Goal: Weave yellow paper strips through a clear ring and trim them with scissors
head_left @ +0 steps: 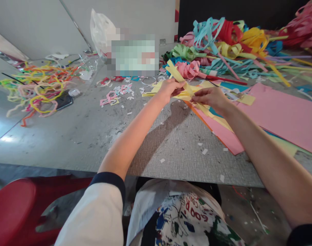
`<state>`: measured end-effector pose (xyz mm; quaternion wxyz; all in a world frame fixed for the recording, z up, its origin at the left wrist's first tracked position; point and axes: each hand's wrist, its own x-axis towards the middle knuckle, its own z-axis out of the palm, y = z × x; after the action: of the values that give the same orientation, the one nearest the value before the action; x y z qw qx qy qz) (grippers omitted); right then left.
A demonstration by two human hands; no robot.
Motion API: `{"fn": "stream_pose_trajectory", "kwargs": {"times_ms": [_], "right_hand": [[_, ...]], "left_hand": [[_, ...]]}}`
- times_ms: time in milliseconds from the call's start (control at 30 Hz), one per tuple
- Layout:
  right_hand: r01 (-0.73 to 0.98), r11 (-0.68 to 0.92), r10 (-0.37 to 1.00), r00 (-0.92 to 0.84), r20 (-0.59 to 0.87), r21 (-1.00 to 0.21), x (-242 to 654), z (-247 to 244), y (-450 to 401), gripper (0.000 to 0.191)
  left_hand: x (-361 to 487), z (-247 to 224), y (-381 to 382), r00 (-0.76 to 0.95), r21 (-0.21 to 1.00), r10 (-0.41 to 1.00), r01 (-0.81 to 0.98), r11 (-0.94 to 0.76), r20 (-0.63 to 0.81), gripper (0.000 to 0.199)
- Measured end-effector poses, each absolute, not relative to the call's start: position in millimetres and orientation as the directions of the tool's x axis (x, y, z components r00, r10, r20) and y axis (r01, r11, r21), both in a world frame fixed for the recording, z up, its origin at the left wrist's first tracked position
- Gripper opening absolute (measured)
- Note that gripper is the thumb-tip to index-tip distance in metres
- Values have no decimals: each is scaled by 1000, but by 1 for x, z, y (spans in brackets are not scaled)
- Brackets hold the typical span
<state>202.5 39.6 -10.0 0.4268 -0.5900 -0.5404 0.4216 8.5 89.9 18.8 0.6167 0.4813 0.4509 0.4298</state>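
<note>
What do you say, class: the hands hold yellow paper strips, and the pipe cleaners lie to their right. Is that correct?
No: the head view shows the pipe cleaners left of the left hand and right hand, not right. Both hold yellow paper strips.

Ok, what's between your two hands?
In the head view, yellow paper strips lie between the left hand and the right hand.

Your bare left hand [170,90] sits high and angled inward, fingers curled over, wrist gently bent. Your bare right hand [209,99] is just beside it, knuckles up, fingers and thumb pinched closed. Both forearms converge from the lower corners, your left forearm [130,136] emerging from a white cotton sleeve with a navy cuff [107,179].
</note>
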Motion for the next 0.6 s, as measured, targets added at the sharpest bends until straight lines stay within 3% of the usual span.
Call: {"fn": "stream_pose_trajectory", "kwargs": {"times_ms": [100,200,300,367,467,600], "right_hand": [[283,-53,995,94,-27,-958,199,-2,35,14],[299,-53,989,145,-10,-953,198,4,32,15],[362,-33,987,160,27,-931,201,2,34,17],[434,19,989,121,79,-900,205,-2,38,14],[550,111,984,57,171,-828,208,-10,43,9],[595,191,969,14,248,-781,207,-15,46,10]], "left_hand": [[8,20,94,182,975,976,-163,152,-121,21],[3,19,101,62,988,994,-117,96,-89,24],[-10,19,112,-135,994,991,105,-12,26,15],[-19,20,118,-197,933,954,325,-155,227,24],[-24,28,118,49,758,904,527,-384,424,25],[-13,39,102,413,559,822,603,-569,392,13]]}}
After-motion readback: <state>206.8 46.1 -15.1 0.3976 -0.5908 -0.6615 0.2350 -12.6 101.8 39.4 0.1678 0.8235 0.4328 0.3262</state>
